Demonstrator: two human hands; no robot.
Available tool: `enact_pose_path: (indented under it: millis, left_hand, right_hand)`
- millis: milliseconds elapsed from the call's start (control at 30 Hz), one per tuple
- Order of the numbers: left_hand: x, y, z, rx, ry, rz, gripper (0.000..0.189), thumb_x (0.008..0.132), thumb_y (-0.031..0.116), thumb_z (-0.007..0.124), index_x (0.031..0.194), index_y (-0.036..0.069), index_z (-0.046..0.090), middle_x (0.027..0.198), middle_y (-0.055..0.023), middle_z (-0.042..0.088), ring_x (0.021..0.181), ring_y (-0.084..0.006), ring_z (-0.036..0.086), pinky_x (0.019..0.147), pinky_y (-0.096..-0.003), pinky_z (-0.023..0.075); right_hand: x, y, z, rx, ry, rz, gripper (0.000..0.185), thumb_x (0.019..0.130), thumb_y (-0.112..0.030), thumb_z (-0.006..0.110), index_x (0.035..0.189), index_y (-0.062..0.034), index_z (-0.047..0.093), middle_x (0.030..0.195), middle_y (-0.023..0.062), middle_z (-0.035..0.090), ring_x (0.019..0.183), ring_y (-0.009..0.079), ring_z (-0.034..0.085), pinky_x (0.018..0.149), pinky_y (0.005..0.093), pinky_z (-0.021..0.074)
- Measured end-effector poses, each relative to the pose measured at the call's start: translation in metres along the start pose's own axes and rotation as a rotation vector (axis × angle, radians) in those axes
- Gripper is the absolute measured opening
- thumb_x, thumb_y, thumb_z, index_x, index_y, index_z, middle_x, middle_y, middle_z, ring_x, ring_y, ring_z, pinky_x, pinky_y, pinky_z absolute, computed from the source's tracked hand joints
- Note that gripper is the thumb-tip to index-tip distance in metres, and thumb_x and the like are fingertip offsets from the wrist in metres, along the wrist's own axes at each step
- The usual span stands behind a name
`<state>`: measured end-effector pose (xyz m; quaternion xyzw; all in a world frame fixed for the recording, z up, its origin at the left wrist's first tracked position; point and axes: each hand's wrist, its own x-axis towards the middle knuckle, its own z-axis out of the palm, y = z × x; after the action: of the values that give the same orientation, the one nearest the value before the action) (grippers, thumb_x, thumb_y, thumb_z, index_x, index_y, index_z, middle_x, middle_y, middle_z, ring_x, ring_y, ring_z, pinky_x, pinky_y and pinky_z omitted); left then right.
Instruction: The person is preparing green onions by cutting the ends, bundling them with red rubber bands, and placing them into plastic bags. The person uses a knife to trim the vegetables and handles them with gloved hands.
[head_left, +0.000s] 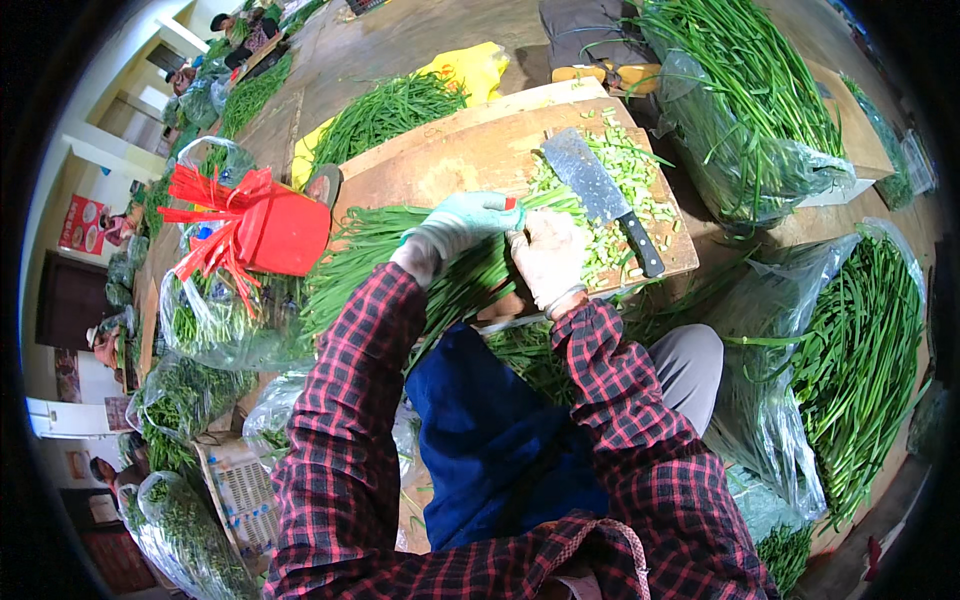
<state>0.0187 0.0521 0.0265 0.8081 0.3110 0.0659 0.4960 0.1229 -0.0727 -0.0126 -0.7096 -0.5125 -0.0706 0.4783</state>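
Observation:
My left hand, in a pale green work glove, is closed around a bunch of long green garlic chives. The leaves trail to the left, and the pale stem ends point right over a wooden cutting board. My right hand, in a whitish glove, is close beside the left one at the board's near edge. Its fingers are partly hidden, so its hold on the stems is unclear. A cleaver with a black handle lies on chopped stem pieces at the board's right.
A red container with red plastic ties stands left of the board. Behind it, more chives lie by a yellow bag. Plastic bags of chives stand at far right and near right. Several people work at far left.

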Motion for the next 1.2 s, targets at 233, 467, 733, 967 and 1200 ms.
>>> enact_pose_path:
  millis: [233,467,733,967,1200]
  left_hand:
    - [0.027,-0.034,0.014,0.594,0.308,-0.173,0.053,0.079,0.058,0.062,0.081,0.005,0.068,0.071,-0.0126,0.064,0.063,-0.0276,0.057,0.062,-0.0382,0.0451]
    - [-0.007,-0.052,0.035,-0.400,0.565,-0.023,0.014,0.085,0.018,0.072,0.089,0.005,0.069,0.077,0.0023,0.065,0.071,-0.0073,0.056,0.065,-0.0224,0.0451]
    - [-0.035,-0.023,0.060,0.198,0.648,0.279,0.009,0.082,0.000,0.070,0.090,0.003,0.065,0.078,-0.0030,0.067,0.075,-0.0103,0.061,0.073,-0.0244,0.0497]
    - [-0.039,0.007,0.065,-0.330,0.647,0.371,0.013,0.084,0.003,0.069,0.098,0.003,0.070,0.085,-0.0077,0.070,0.079,-0.0107,0.064,0.072,-0.0261,0.0517]
    - [-0.078,0.042,0.103,-0.697,0.743,0.106,0.016,0.088,0.003,0.065,0.102,-0.003,0.069,0.095,-0.0043,0.070,0.083,-0.0088,0.061,0.076,-0.0242,0.0503]
  right_hand:
    - [-0.005,0.003,0.002,-0.094,-0.086,0.034,0.013,0.082,-0.026,0.063,0.078,-0.0134,0.063,0.081,0.0075,0.063,0.081,0.0300,0.059,0.073,0.0429,0.0446]
    - [0.027,0.007,-0.016,-0.067,-0.207,-0.108,0.015,0.078,-0.023,0.066,0.076,-0.0077,0.064,0.075,0.0120,0.060,0.082,0.0327,0.059,0.072,0.0439,0.0472]
    - [0.098,0.014,0.003,-0.142,-0.838,-0.256,0.017,0.073,-0.019,0.064,0.085,-0.0123,0.073,0.087,0.0140,0.069,0.090,0.0328,0.066,0.077,0.0408,0.0530]
    - [0.072,0.032,-0.010,0.273,-0.231,-0.251,0.026,0.087,-0.030,0.063,0.095,-0.0060,0.066,0.086,0.0078,0.065,0.081,0.0245,0.061,0.072,0.0348,0.0472]
    - [0.004,-0.022,-0.068,0.870,-0.322,0.429,0.029,0.086,-0.016,0.067,0.111,-0.0019,0.068,0.098,0.0091,0.068,0.088,0.0137,0.061,0.079,0.0272,0.0475]
